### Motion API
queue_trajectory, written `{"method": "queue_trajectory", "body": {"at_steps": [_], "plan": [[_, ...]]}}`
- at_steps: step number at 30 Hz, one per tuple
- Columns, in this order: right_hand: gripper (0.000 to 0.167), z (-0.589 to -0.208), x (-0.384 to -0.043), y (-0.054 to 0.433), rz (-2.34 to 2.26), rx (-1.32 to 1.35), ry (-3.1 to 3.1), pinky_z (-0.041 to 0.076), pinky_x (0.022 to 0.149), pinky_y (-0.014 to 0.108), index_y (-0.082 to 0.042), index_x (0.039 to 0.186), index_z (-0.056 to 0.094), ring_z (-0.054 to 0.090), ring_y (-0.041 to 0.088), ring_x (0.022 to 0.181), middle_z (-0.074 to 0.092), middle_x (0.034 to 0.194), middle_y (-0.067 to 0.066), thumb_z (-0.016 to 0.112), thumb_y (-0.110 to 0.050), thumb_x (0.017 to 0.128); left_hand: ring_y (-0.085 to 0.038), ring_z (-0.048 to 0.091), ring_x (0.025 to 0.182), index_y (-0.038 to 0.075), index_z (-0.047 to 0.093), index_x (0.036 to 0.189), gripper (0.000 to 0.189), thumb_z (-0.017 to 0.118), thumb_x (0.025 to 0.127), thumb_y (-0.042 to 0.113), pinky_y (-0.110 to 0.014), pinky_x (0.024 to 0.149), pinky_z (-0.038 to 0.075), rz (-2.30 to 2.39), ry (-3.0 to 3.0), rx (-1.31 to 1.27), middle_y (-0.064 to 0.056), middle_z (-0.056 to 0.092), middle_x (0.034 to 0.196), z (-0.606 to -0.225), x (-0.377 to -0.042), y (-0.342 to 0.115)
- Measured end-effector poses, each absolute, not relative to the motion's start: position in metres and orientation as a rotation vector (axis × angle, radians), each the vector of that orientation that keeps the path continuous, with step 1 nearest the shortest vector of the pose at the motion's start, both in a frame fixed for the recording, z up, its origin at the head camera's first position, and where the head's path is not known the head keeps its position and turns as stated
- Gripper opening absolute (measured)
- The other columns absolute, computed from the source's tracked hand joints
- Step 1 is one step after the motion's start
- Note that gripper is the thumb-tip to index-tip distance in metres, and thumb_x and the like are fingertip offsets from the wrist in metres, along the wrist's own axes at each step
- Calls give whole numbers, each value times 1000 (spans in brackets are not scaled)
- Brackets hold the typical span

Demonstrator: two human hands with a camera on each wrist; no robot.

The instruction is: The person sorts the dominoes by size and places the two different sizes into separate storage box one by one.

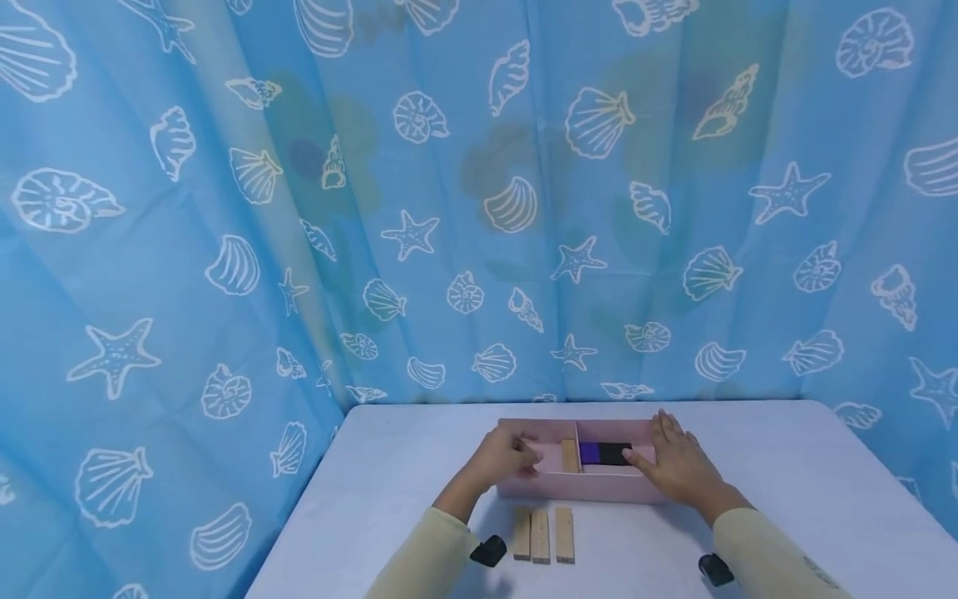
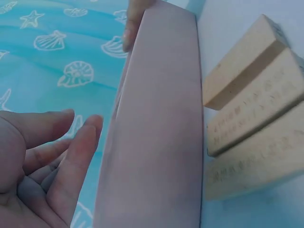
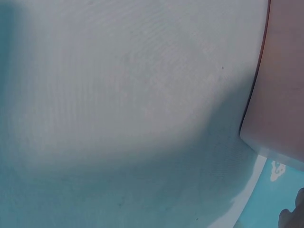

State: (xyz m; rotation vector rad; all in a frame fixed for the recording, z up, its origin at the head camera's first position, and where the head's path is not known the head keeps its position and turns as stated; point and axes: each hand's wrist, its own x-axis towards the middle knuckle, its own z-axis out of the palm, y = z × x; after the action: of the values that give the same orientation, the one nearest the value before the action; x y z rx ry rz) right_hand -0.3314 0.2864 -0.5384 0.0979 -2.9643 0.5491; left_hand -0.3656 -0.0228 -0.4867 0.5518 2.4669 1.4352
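A pink box [image 1: 591, 488] with a divider stands on the table. My left hand [image 1: 500, 457] hovers over its left compartment with fingers loosely bent. The left wrist view shows that hand [image 2: 47, 166] with nothing between thumb and fingers. My right hand [image 1: 681, 462] rests over the box's right end, fingers extended and thumb reaching inside. A wooden block [image 1: 570, 456] stands in the left compartment against the divider. Right of the divider lie a purple block [image 1: 590, 453] and a black block [image 1: 615, 453], close by the right thumb. The right wrist view catches only dark fingertips [image 3: 294, 213].
Three wooden blocks [image 1: 540, 537] lie on the white table [image 1: 404, 482] in front of the box; engraved marks show on two of them in the left wrist view. A blue curtain [image 1: 479, 216] with white shells hangs behind and at the left.
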Motion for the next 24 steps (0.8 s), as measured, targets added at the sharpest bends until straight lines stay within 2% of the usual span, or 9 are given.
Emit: {"method": "queue_trajectory", "body": {"at_steps": [6, 13, 19, 24], "plan": [[105, -538, -334, 292, 543, 79, -2996, 4, 111, 63, 17, 147, 11, 5, 50, 141, 7, 153, 37, 42, -67, 92, -15, 65, 72, 4, 65, 117, 28, 68, 91, 12, -31, 66, 57, 1338, 2491, 577, 1, 64, 82, -489, -356, -33], [105, -535, -336, 295, 530, 66, -3003, 4, 111, 63, 17, 147, 11, 5, 50, 141, 6, 153, 37, 41, -68, 92, -17, 65, 68, 6, 69, 100, 15, 73, 86, 8, -31, 58, 57, 1183, 2424, 601, -1, 64, 76, -497, -339, -45], [106, -533, -336, 294, 526, 63, -2986, 5, 111, 63, 17, 147, 12, 6, 50, 141, 8, 153, 37, 41, -69, 92, -18, 64, 64, 7, 68, 102, 24, 78, 81, 9, -32, 58, 56, 1141, 2449, 514, -3, 63, 74, -509, -330, -54], [108, -537, -332, 289, 529, 80, -3002, 6, 112, 63, 17, 147, 12, 7, 49, 142, 7, 153, 36, 38, -72, 91, -19, 63, 63, 6, 67, 105, 38, 84, 72, 9, -33, 57, 55, 1143, 2468, 392, -4, 62, 75, -523, -321, -61]]}}
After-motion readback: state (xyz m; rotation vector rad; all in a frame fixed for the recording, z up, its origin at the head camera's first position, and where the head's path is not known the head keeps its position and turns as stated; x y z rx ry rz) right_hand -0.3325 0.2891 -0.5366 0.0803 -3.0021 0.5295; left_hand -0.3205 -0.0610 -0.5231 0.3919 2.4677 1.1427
